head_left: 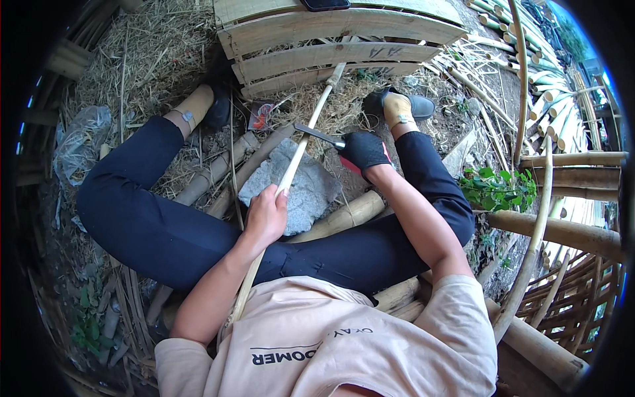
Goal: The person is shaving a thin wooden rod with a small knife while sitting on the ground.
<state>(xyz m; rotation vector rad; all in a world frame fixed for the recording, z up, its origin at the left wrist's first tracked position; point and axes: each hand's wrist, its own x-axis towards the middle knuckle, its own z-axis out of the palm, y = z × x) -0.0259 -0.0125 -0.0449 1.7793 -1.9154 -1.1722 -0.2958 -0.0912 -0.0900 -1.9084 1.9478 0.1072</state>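
A long pale bamboo strip [306,142] slants from beside my waist up to the wooden crate. My bare left hand [266,216] is closed around its middle, above my lap. My right hand [362,152], in a black and pink glove, is closed on the handle of a knife [319,135]. The knife's blade lies across the strip, a little farther along than my left hand. Under the strip sits a grey stone block [291,185], between my legs.
A slatted wooden crate [337,33] stands ahead, with a dark phone [325,4] on top. Bamboo poles [552,109] are stacked at the far right. A green leafy plant [499,190] grows beside my right knee. Clear plastic [83,142] lies at the left among straw.
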